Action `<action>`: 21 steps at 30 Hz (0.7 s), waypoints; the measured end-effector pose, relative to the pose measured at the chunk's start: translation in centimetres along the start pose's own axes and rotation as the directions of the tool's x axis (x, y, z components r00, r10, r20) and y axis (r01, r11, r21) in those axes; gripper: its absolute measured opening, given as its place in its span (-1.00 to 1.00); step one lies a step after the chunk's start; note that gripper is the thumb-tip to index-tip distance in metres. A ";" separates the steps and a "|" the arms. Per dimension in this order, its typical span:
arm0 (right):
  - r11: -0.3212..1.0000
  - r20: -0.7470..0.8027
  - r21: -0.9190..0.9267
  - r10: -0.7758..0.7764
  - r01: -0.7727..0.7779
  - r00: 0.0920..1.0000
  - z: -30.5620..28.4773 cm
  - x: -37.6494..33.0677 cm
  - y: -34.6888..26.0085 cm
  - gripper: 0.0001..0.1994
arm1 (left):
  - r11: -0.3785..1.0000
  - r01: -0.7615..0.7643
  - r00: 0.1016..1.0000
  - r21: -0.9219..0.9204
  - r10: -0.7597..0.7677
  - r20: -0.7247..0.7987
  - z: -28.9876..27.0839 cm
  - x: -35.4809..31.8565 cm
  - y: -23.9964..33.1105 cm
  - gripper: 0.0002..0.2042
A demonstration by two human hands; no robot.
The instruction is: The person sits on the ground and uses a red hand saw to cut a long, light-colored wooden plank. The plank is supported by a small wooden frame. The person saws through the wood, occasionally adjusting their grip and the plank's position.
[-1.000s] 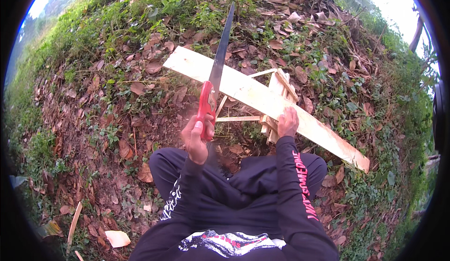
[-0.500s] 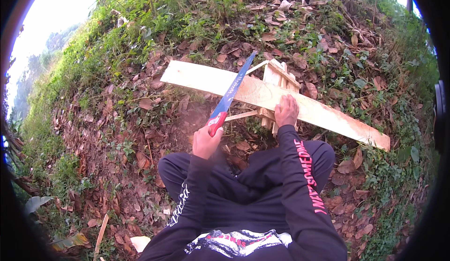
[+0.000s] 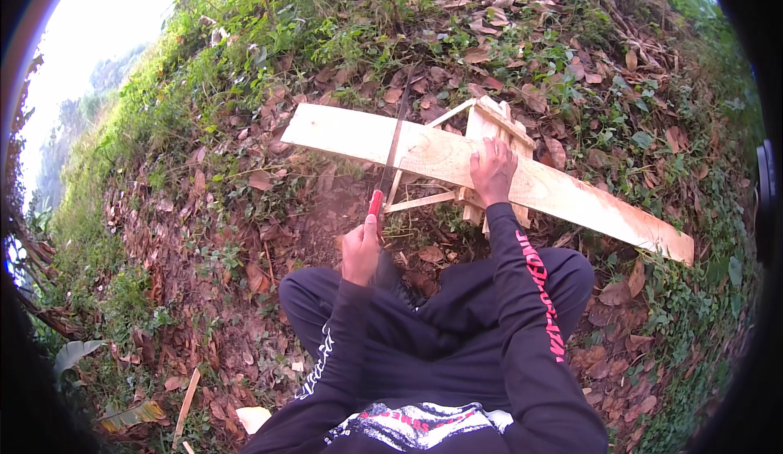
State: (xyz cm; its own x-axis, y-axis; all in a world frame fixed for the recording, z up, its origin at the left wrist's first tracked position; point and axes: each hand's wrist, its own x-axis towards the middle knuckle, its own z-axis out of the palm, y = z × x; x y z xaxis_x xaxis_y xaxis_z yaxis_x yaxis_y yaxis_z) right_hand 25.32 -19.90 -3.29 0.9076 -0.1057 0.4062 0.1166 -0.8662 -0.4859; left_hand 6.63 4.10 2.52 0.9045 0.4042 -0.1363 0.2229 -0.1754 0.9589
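Note:
My left hand (image 3: pixel 360 252) is closed around the red handle of a hand saw (image 3: pixel 394 148). Seen nearly edge-on, the saw's thin dark blade crosses a long pale wooden board (image 3: pixel 587 201) left of its middle. Whether its teeth have entered the wood cannot be made out. My right hand (image 3: pixel 493 172) lies on the board with fingers spread, their tips at its far edge. Beneath that hand, a small wooden frame (image 3: pixel 504 124) of battens and short planks bears the board, which slants down to the right. Most of the frame is hidden by the board.
My bent legs (image 3: pixel 436 291) are close to the board's near side. Dry leaves and bare soil (image 3: pixel 236 291) cover the ground, with green plants (image 3: pixel 326 30) on the slope beyond. A narrow wood strip (image 3: pixel 186 409) and a pale offcut (image 3: pixel 254 418) lie at the lower left.
The saw has turned from showing its flat blue side to standing nearly edge-on across the board. My right hand has shifted farther across the board, its fingers more spread.

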 end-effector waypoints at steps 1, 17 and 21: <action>1.000 0.020 -0.020 0.022 -0.021 1.000 0.5 1.2 0.1 -0.53 | 1.000 0.004 1.000 -0.027 -0.003 0.006 0.1 -0.2 0.6 -0.48; 0.954 0.208 -0.215 0.252 -0.207 0.945 2.5 4.5 1.5 -0.51 | 0.968 -0.186 0.933 -0.170 0.228 0.278 -0.5 0.3 2.9 -0.78; 0.958 0.139 -0.221 0.216 -0.183 0.966 3.4 4.5 1.9 -0.49 | 0.928 -0.336 0.942 0.158 0.333 0.048 1.3 -0.4 3.0 -0.85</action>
State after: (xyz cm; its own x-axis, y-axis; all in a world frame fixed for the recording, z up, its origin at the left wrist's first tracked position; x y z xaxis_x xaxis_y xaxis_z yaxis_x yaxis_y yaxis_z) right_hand 31.00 -20.39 -5.03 0.9585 -0.2216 0.1795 -0.1432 -0.9183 -0.3690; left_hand 7.35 2.28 5.12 0.9433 0.2794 0.1791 -0.0398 -0.4406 0.8968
